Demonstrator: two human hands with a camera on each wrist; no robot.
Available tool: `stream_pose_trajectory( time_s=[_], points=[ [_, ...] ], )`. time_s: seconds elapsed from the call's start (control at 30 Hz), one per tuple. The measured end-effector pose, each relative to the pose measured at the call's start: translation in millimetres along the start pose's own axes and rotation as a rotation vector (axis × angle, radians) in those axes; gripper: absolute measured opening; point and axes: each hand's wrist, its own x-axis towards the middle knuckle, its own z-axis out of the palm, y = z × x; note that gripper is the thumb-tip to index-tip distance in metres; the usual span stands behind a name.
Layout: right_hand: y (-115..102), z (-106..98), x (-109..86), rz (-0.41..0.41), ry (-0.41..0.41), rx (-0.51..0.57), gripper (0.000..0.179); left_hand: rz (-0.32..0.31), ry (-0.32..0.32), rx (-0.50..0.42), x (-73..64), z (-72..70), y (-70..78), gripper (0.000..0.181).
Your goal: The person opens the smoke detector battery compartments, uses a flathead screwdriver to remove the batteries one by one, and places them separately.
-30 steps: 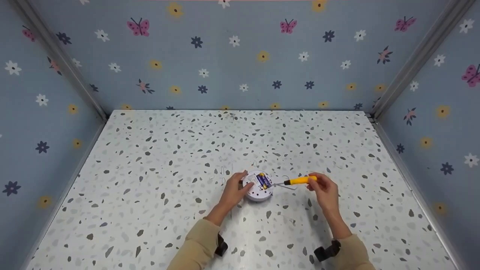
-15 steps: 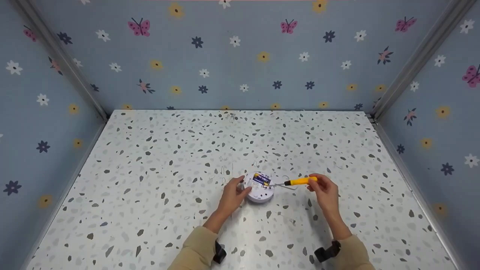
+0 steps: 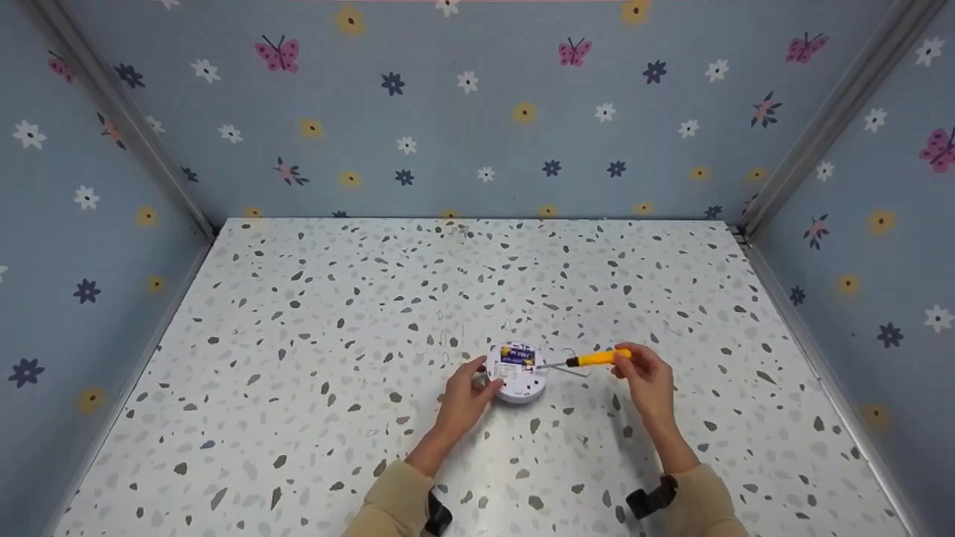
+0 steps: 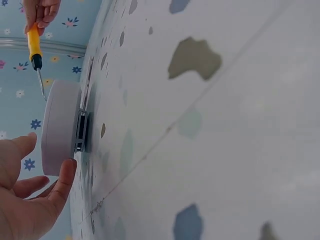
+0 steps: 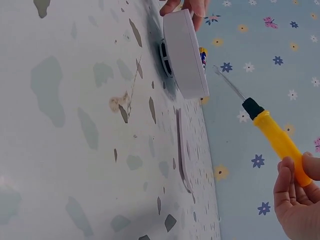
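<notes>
A round white smoke alarm (image 3: 520, 384) lies on the tabletop with its back up and its slotted vent side down. Purple-and-yellow batteries (image 3: 516, 355) show in its open back. My left hand (image 3: 462, 399) grips its left rim, with the thumb at the upper edge and fingers around the side. My right hand (image 3: 643, 377) holds a screwdriver (image 5: 280, 140) by the end of its yellow handle, between thumb and fingers. The metal shaft (image 4: 41, 82) points left, its tip close to the alarm's back near the batteries.
A thin white flat piece (image 5: 181, 150) lies on the table just right of the alarm, partly under the screwdriver in the head view. The speckled white table (image 3: 336, 298) is bounded by blue floral panels (image 3: 477, 89) at the back and both sides.
The smoke alarm has turned counterclockwise, so its batteries now lie level near the top. My left hand has shifted slightly with it. The right hand and screwdriver have hardly moved.
</notes>
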Motion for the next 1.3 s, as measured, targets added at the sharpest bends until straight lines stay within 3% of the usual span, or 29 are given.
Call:
stream_pose_trajectory(
  time_s=[0.1,0.3,0.5,0.77,1.0,1.17,1.27,1.3],
  points=[
    [14.5,0.2,5.8,-0.038,0.001,0.024,0.030,-0.003,0.007,0.005,-1.6,0.1,0.9,0.051],
    [81.2,-2.0,34.7,-0.082,0.015,0.038,0.032,0.011,0.027,0.017,-2.3,2.0,-1.1,0.050],
    [103.3,-2.3,45.7,-0.194,0.056,0.046,0.024,0.019,0.003,0.020,-3.1,6.1,-2.6,0.053],
    [100.2,-1.6,45.0,-0.212,0.076,0.053,0.021,-0.013,-0.006,-0.019,0.0,9.4,-0.9,0.060],
    [96.8,0.5,48.0,-0.213,0.073,0.008,0.023,0.005,0.011,-0.036,3.9,14.3,-2.0,0.063],
    [50.4,4.8,26.3,-0.241,0.022,0.037,0.024,0.026,0.028,-0.031,5.2,16.1,-2.7,0.063],
    [30.3,7.1,18.2,-0.289,0.001,0.085,0.020,0.028,0.032,-0.034,5.8,16.5,-2.3,0.063],
    [34.9,7.6,20.7,-0.310,0.016,0.063,0.020,0.025,0.030,-0.034,6.2,16.8,-2.1,0.063]
  ],
)
